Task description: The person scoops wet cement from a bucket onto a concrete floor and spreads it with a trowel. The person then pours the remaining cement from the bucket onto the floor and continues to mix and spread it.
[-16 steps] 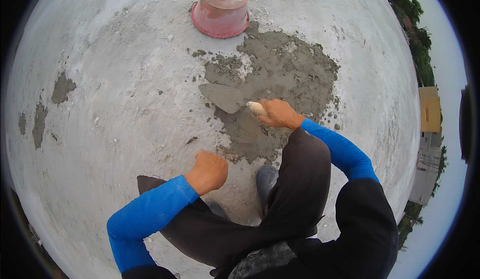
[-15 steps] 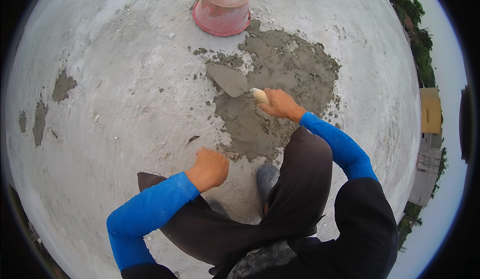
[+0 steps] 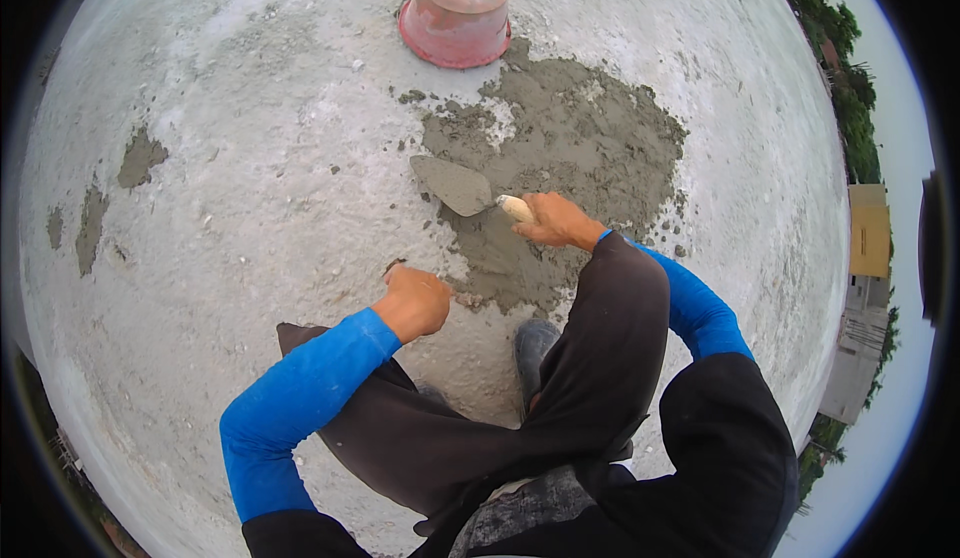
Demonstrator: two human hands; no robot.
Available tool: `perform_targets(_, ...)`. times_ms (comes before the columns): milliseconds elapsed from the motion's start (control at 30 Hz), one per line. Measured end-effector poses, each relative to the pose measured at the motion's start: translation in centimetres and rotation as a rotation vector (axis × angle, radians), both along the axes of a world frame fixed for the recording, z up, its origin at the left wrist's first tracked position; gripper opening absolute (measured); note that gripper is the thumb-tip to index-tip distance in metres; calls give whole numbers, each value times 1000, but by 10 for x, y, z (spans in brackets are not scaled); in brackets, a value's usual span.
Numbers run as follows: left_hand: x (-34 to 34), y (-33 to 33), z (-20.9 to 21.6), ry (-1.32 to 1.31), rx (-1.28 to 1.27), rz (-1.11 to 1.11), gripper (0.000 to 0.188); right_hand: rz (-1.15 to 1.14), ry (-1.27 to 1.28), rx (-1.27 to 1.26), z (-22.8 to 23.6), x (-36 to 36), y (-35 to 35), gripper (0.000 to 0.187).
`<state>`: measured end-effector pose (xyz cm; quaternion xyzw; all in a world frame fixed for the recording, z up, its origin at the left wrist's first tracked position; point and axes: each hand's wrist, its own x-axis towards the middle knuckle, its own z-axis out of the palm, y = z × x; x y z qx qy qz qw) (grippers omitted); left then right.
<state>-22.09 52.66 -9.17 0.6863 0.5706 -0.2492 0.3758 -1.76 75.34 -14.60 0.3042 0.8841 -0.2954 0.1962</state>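
My right hand [image 3: 556, 221] is closed round the pale handle of a trowel [image 3: 452, 185]. The trowel's broad blade points left, its face coated grey, over the left edge of a spread patch of wet grey mortar [image 3: 590, 148]. My left hand [image 3: 415, 300] is curled into a fist by my left knee, off the mortar's near left edge. Nothing sticks out of this fist, though its palm side is hidden. A small dark scrap [image 3: 396, 264] shows on the ground just beyond the fist.
An upturned red tub [image 3: 456, 18] stands at the mortar's far edge. Smaller mortar smears [image 3: 92, 228] mark the pale rough ground at the left. My boot [image 3: 535, 350] is at the patch's near edge. Buildings [image 3: 868, 233] and trees appear beyond the right edge.
The trowel and my right hand have come nearer to me over the mortar, with the blade still pointing left. My left fist has shifted slightly and stays closed. The view has moved a little.
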Motion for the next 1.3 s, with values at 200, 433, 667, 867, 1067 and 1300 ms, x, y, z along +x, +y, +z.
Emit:
perform_targets(200,-3,-11,12,-27,4,-26,23,327,-61,52,16,-3,56,45)
perform_targets(433,30,-58,76,-92,-57,54,32,-362,75,83,71,-29,107,50)
perform_targets(667,105,-102,133,-360,-68,270,27,-1114,452,101,126,-106,176,46)
perform_targets(867,125,-118,174,-391,21,465,39,-969,829,98,215,-179,179,36)
perform_targets(1067,98,-66,318,-359,51,779,47,-837,486,429,158,-248,222,44)
perform_targets(1300,42,27,412,-634,238,1190,44,-810,426,198,189,-203,209,43)
